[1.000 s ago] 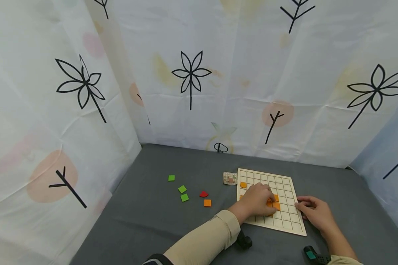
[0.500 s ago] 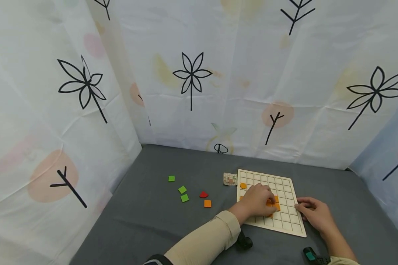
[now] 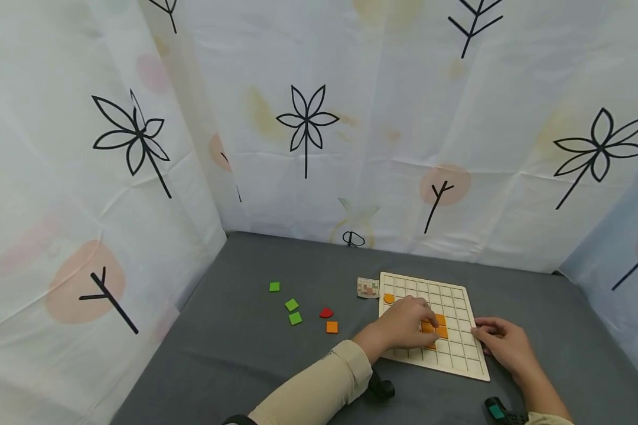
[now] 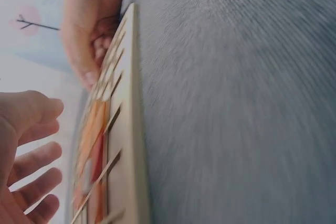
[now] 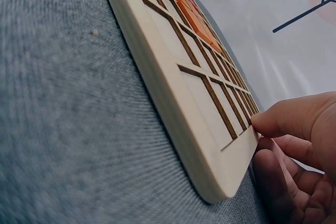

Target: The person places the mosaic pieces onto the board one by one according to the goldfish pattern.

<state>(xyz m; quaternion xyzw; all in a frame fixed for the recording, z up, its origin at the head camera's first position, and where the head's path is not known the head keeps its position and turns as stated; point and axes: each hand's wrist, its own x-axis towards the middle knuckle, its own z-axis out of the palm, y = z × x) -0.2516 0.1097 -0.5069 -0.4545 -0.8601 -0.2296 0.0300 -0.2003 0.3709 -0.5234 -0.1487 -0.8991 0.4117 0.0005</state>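
Over the pale gridded board [image 3: 459, 351] hovers my left hand [image 3: 399, 324], covering part of it beside orange tiles [image 3: 441, 332]. In the left wrist view that hand [image 4: 31, 156] has spread, slightly bent fingers with nothing between them, apart from the board [image 4: 128, 129]; a red piece [image 4: 97, 158] lies among orange ones. My right hand [image 3: 510, 348] is at the board's right edge; in the right wrist view this hand [image 5: 299, 150] pinches the edge near a corner, thumb on top, fingers at the side. A round orange piece [image 3: 389, 298] sits at the board's upper left.
Left of the board lie green squares [image 3: 295, 319], a red piece [image 3: 326, 313] and an orange square [image 3: 332, 327] on the grey cloth [image 3: 234, 354]. A small patterned card [image 3: 367, 288] touches the board's left side. Patterned curtains stand behind.
My left hand has drawn slightly leftward, showing more of the orange tiles. The right hand stays at the board's edge.
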